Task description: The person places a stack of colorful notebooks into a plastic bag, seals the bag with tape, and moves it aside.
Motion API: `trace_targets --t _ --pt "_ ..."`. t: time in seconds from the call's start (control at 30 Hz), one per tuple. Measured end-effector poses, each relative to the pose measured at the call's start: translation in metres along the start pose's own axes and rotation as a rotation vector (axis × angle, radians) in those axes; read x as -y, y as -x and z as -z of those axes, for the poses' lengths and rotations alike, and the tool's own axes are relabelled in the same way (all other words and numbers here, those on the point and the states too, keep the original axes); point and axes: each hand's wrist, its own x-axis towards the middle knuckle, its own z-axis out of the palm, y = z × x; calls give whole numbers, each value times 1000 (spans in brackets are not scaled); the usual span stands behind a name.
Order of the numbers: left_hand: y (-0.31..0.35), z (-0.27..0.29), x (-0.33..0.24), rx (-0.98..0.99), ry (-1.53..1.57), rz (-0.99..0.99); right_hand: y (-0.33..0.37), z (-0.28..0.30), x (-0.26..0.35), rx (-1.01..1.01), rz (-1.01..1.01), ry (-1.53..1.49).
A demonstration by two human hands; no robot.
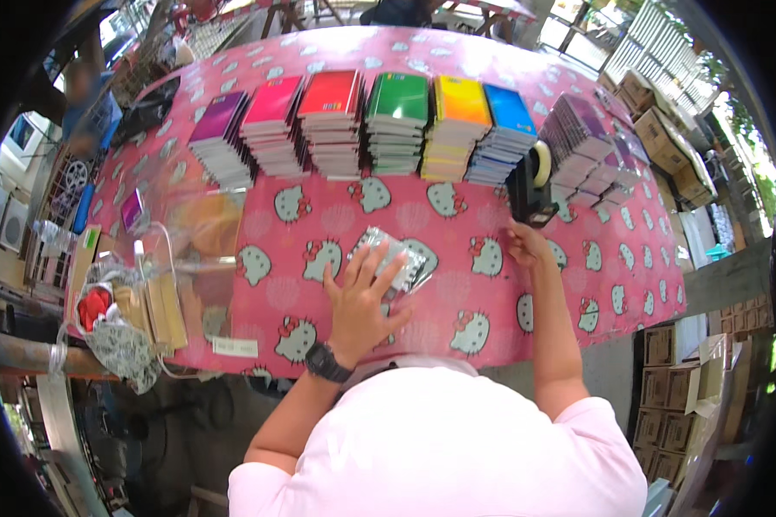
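Observation:
My left hand (359, 303), with a dark watch on its wrist, lies flat with fingers spread on a small clear plastic packet (416, 263). The packet has dark and white contents, partly hidden under the fingers. Just in front of a black tape dispenser (533, 205) with a pale roll of tape (541, 164), my right hand (528, 245) is closed in a pinch. Whatever is between those fingertips is too small to make out. Beyond both hands stands a row of notebook stacks, among them red (330, 93), green (398, 99) and yellow (462, 102).
Purple notebook stacks (578, 138) stand right of the dispenser. Clear plastic sheeting (200, 226) and a cluttered container (159, 302) take up the left side of the pink patterned table (422, 332). Cardboard boxes (664, 392) are piled at right. A person in blue (84, 103) is at far left.

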Motion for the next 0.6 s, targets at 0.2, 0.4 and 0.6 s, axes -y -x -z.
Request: trace_targets --t 0.2,0.4,0.6 --pt "-3 13 -2 49 20 23 63 -220 55 770 317 792" --pt "-6 16 3 71 -5 -12 71 -305 59 700 528 2021" --pt "-9 14 -4 85 -6 -13 -24 -221 6 772 -216 1270"
